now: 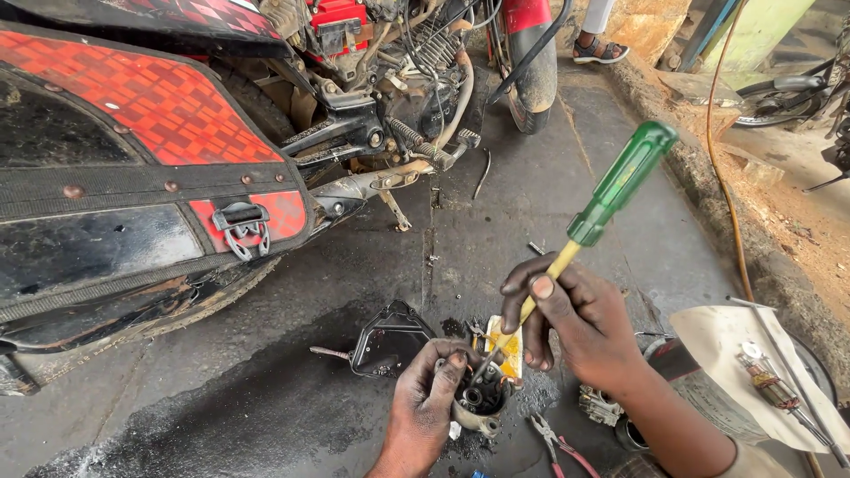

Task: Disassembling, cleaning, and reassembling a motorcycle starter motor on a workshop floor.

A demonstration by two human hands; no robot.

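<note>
My left hand (428, 400) grips a small greasy metal engine part (481, 398), round with openings on top, low at the bottom centre. My right hand (575, 320) holds a screwdriver (611, 190) with a green handle and a yellow shaft sleeve. The fingers pinch the shaft low down, and the handle slants up to the right. Its tip goes down into the top of the metal part. A yellow piece (511, 350) lies just behind the part.
A red and black motorcycle (159, 133) fills the upper left, engine exposed. On the wet concrete lie a black plastic cover (390, 341), red-handled pliers (558, 447) and small metal parts (600, 407). A cloth with tools (761, 367) sits right. Another person's sandalled foot (600, 49) stands far back.
</note>
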